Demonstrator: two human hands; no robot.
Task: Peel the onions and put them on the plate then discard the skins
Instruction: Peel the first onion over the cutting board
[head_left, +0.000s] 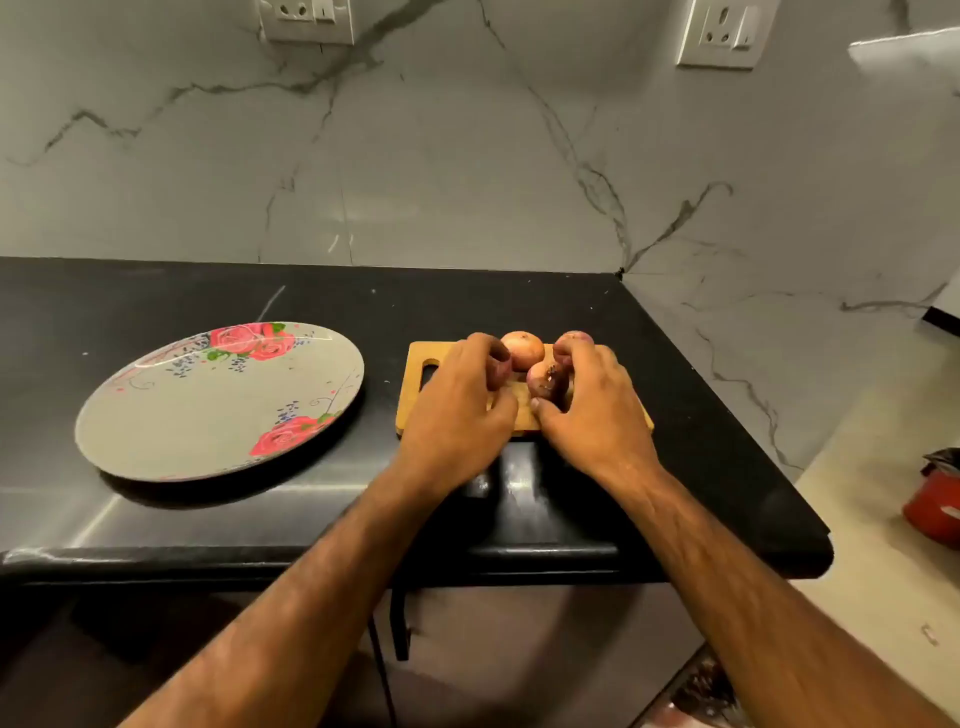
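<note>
Several unpeeled reddish onions lie on a small wooden cutting board (415, 410) on the black counter. One onion (523, 349) sits free at the board's back. My left hand (457, 415) curls its fingers round an onion (500, 371) that is mostly hidden under them. My right hand (592, 410) holds another onion (544, 378) between curled fingers and thumb. A further onion (575, 338) peeks out behind my right fingertips. The empty grey plate with red roses (218, 405) lies to the left of the board.
The black counter (156, 519) ends at a front edge below my wrists and a rounded corner at the right. A marble wall with sockets rises behind. A red container (935, 509) stands on the floor at far right.
</note>
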